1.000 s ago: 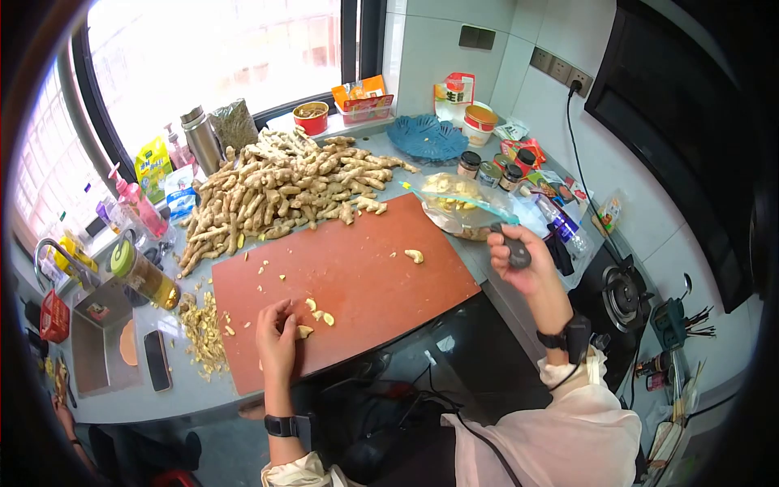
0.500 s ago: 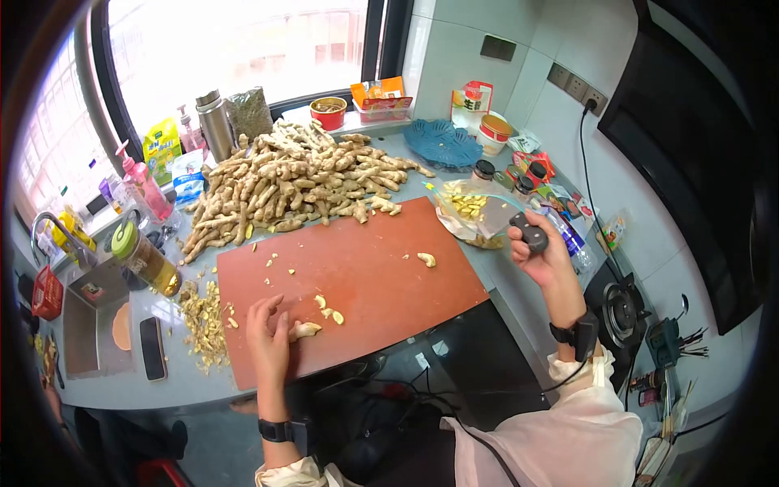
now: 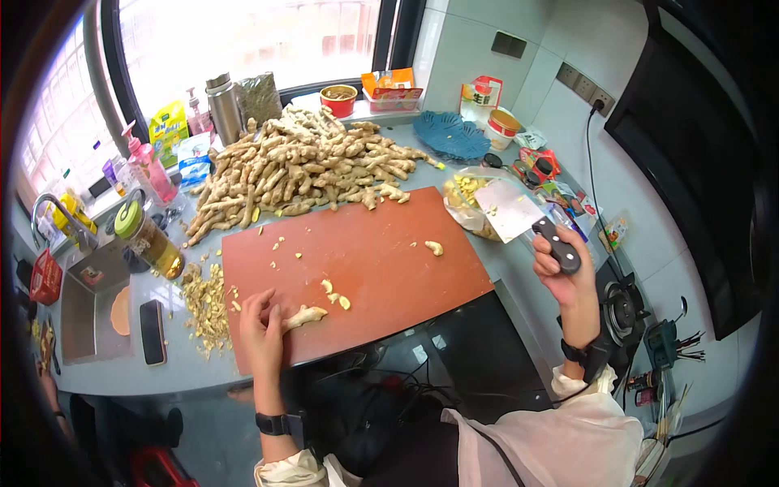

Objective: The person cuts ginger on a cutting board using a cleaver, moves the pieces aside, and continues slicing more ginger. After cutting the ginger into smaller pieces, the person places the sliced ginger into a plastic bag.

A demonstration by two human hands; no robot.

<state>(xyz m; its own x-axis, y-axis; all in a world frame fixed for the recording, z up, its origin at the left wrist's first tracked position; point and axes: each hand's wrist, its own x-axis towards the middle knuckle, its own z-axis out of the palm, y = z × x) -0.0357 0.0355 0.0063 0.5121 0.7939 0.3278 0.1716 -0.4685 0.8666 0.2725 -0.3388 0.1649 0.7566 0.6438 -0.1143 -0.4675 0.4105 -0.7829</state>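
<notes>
My right hand (image 3: 562, 264) is wrapped round the black handle of a cleaver (image 3: 510, 209). Its broad blade is raised above the right edge of the reddish-brown cutting board (image 3: 381, 260) and points up and left, in front of a plastic bag of sliced ginger (image 3: 464, 188). On the board's front left, my left hand (image 3: 264, 329) has curled fingers and grips the near end of a piece of ginger root (image 3: 307, 316); part of that end is hidden. Close by lie a few cut ginger slices (image 3: 344, 303). One more ginger chunk (image 3: 435, 247) rests at the board's right.
A big heap of ginger (image 3: 304, 166) lies behind the board. Ginger peelings (image 3: 204, 304) and a phone (image 3: 152, 331) are at left, beside the sink (image 3: 85, 325) and a green-lidded bottle (image 3: 148, 239). A blue dish (image 3: 451, 136) and jars stand at the back right.
The cleaver has turned in my right hand, so the blade now shows its flat side. More of the ginger piece shows beside my left hand. The whole view has shifted slightly.
</notes>
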